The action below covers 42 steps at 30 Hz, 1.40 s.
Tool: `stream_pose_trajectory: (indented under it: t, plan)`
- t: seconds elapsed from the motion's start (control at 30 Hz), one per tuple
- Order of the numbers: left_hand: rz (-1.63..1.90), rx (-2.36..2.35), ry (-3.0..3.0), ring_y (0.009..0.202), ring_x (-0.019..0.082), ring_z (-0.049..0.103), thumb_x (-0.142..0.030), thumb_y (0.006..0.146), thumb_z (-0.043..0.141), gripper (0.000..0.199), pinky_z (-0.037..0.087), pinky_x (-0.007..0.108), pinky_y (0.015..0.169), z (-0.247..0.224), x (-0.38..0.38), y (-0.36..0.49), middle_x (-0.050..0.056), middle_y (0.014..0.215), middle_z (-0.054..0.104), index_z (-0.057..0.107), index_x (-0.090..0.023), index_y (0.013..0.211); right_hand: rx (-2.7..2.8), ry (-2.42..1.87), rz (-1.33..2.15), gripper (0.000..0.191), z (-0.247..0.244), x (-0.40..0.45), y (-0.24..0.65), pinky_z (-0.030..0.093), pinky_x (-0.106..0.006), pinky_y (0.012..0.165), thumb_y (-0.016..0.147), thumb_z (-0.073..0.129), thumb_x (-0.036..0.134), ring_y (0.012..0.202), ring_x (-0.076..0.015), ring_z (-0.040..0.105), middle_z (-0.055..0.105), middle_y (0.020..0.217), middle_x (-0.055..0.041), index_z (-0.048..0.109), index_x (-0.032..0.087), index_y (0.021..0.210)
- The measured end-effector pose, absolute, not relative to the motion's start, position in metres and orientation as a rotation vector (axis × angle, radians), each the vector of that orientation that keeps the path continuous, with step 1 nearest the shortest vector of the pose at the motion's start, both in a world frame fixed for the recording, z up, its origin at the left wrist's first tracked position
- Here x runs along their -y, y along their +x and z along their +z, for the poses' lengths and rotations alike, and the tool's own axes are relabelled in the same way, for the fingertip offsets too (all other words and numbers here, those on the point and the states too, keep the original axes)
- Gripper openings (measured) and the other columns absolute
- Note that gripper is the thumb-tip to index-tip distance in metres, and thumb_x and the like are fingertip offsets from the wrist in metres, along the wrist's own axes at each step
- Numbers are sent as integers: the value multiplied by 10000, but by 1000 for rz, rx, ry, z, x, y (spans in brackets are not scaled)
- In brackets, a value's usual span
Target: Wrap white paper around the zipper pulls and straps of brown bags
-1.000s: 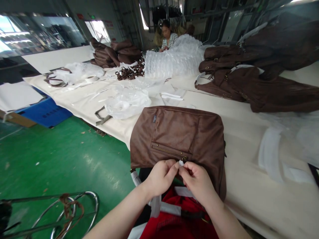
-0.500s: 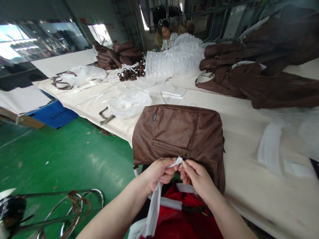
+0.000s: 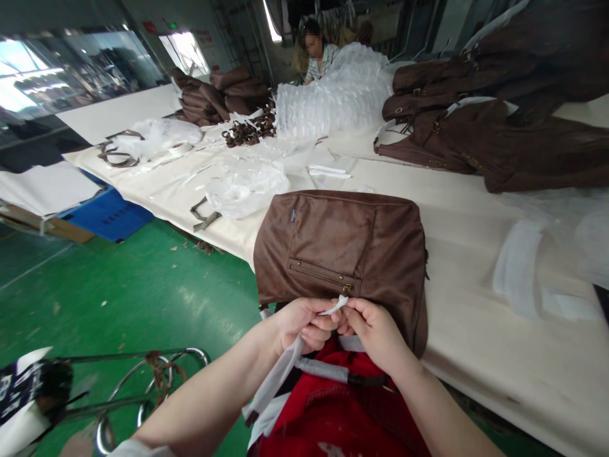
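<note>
Between my hands a white strip (image 3: 274, 374), thin like tissue or foam wrap, passes through my left hand (image 3: 304, 325), and its loose end hangs down to the lower left. My fingers are closed round it. My right hand (image 3: 368, 324) pinches the strip's upper end, its fingertips touching the left ones. Just beyond lies a brown bag (image 3: 333, 241) with a zipped front pocket, at the table's near edge. Close to my body, a strap with a pale wrapped section (image 3: 323, 370) crosses my red clothing (image 3: 342, 412).
The cream-covered table (image 3: 476, 254) carries clear plastic bags (image 3: 247, 187), a stack of plastic wrap (image 3: 333, 95), brown bags (image 3: 533, 139) at right and white strips (image 3: 518, 266). A person (image 3: 320, 57) is at the far side. A metal-framed stool or cart (image 3: 143, 381) stands lower left.
The hanging end of the white strip has swung left and up. Both hands stay together at its upper end. The view has tilted slightly downward.
</note>
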<state>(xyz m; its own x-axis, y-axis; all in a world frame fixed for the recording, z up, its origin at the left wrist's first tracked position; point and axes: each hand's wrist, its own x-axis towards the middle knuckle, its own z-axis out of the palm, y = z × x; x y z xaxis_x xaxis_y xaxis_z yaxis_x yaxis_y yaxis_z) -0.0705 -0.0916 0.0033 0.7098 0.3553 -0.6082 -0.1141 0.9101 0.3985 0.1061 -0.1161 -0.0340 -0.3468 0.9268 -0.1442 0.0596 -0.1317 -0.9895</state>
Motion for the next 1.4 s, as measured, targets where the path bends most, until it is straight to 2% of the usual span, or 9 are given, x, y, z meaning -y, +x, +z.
stream_pose_trajectory:
  t: [0.2,0.43,0.53,0.63,0.7,0.87,1.07,1.27,1.4]
  plan:
    - [289,-708,345,329,33,59,-330,906,479,269,111,121,289,-1,102,-69,-104,447,217,491,-165,693,1526,-1172,1457,249,-26,110,103,517,-235,580,884,476,314,616,-145,636,693,690,-15,670,196,783]
    - [412,-833,598,333,33,64,-433,852,533,319,63,160,317,-3,113,-60,-116,430,196,556,-149,707,1465,-1383,1540,346,-27,105,96,421,-192,404,841,549,389,410,-110,549,580,456,9,603,176,574]
    - [640,-1078,1022,358,45,180,-541,878,465,453,166,175,361,-4,119,-55,-78,443,323,589,-138,712,1451,-1372,1538,331,-29,109,99,445,-189,430,865,506,390,440,-107,576,610,518,2,596,174,630]
    - [749,-1383,1666,559,123,504,-470,948,364,448,401,229,569,-3,123,-55,27,633,575,636,-151,792,1361,-1349,1582,319,-29,116,105,456,-199,429,856,515,449,475,-114,593,642,608,-13,617,167,747]
    - [622,-1571,2065,730,177,592,-380,974,327,397,430,275,705,-3,125,-57,76,794,650,651,-165,891,1286,-1332,1603,370,-25,121,109,453,-202,419,852,506,507,487,-119,590,636,622,-19,619,164,772]
    - [189,-1702,2574,743,225,621,-323,986,305,375,433,315,672,-5,130,-58,114,844,657,606,-151,1130,1257,-1333,1623,543,-11,128,108,443,-207,402,830,469,660,451,-117,572,623,587,-30,631,152,728]
    - [43,-1651,2758,790,250,630,-208,944,404,356,460,338,651,-12,132,-56,116,887,638,498,-118,1275,1271,-1359,1596,583,-6,127,100,363,-195,338,848,425,674,334,-101,498,565,457,-9,594,163,624]
    - [77,-1650,2781,795,255,632,-224,934,418,362,481,352,658,-15,132,-58,111,922,634,470,-108,1272,1354,-1321,1494,352,-9,130,102,367,-182,383,845,554,493,385,-93,521,584,511,18,615,173,711]
    - [308,-1637,2590,796,220,639,-252,968,345,260,478,332,705,-11,130,-62,95,943,647,503,-144,1143,1189,-1235,1607,348,-21,134,102,368,-180,394,829,577,511,409,-87,513,568,524,31,619,177,741]
